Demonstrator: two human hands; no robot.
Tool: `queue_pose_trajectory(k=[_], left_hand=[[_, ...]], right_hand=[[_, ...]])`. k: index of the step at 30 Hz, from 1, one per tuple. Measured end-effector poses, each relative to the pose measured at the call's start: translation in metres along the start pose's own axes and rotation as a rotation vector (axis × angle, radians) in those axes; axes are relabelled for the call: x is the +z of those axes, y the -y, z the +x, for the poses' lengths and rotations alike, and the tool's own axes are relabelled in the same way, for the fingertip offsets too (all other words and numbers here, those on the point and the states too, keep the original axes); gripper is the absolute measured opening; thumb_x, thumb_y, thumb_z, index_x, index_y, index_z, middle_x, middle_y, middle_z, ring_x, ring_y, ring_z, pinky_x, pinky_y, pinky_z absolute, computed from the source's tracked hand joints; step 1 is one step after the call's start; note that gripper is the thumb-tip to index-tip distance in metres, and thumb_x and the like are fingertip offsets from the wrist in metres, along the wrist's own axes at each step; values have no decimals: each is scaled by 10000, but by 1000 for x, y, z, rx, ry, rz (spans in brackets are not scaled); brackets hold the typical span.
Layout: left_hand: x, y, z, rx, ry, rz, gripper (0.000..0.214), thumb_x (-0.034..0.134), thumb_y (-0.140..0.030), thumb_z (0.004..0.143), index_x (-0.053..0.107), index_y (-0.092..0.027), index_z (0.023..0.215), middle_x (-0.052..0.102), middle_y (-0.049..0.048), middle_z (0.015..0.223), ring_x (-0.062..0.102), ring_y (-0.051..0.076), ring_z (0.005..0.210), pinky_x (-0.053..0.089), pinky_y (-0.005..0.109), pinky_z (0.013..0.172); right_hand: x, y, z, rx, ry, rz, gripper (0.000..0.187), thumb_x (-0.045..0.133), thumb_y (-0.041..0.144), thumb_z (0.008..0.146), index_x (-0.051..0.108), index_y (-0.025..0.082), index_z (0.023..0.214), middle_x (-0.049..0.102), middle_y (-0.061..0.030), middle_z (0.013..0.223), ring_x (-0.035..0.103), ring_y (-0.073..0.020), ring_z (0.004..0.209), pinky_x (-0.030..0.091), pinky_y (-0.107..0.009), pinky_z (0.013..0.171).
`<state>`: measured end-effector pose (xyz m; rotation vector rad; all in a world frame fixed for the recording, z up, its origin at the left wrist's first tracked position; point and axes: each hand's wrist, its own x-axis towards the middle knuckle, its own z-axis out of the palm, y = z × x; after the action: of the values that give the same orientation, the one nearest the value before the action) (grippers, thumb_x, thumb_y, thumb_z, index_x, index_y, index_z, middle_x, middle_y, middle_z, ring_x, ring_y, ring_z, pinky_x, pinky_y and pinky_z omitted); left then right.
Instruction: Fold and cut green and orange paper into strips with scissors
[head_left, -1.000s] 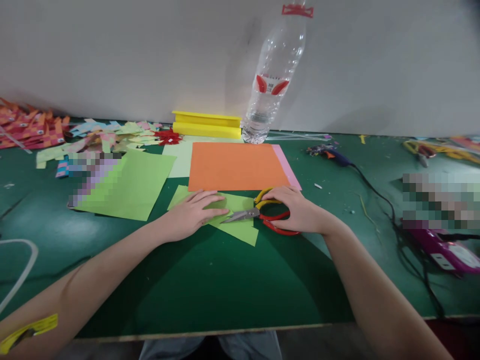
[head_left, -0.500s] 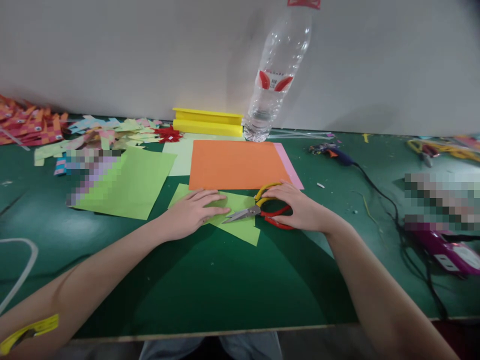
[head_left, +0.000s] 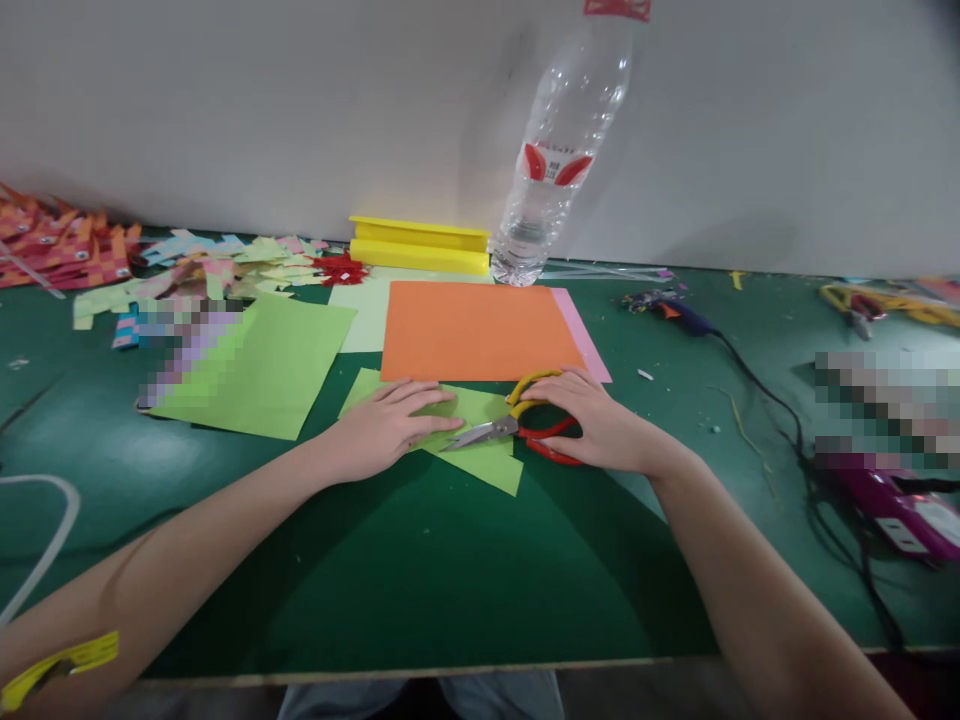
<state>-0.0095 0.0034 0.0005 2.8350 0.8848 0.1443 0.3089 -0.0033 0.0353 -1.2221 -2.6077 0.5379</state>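
My left hand (head_left: 390,430) lies flat, fingers stretched out, on light green paper pieces (head_left: 484,465) that overlap at an angle. My right hand (head_left: 600,420) grips the scissors (head_left: 491,432) by their yellow and red handles. The blades lie over the green paper, pointing left, and their tips end near my left fingertips. Just behind both hands is an orange sheet (head_left: 480,330), with a pink sheet (head_left: 581,335) showing along its right edge. A larger green sheet (head_left: 262,370) rests to the left, beyond my left forearm.
Against the wall, a clear bottle (head_left: 555,170) leans right beside a folded yellow strip (head_left: 420,245). Paper strips (head_left: 225,265) and woven orange paper pieces (head_left: 67,245) pile up back left. A corded blue tool (head_left: 686,318) and purple power strip (head_left: 892,500) lie right.
Hands, scissors and papers keep nearly the same arrangement. The whole view has shifted very slightly, with things appearing a little farther right.
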Motion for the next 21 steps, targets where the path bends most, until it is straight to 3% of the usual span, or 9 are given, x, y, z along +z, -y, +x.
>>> queue_pose_trajectory(k=[15,21], left_hand=[[1,0,1,12,0,15,503,403,-118,950,399,-369,1386,324,-16,1508,246,229,1395,239,472,1115],[0,-9,4,-35,1,58,561,408,-41,901,429,-356,1365,319,22,1501,217,263,1403,191,530,1116]], right_hand=[[2,6,4,-22,18,-20,393,590,422,805,570,280,1170,615,-57,1200,514,-287,1139,360,-509,999],[1,5,3,-2,8,-32,410,607,433,788,578,262,1159,614,-65,1201,504,-287,1157,373,-492,998]])
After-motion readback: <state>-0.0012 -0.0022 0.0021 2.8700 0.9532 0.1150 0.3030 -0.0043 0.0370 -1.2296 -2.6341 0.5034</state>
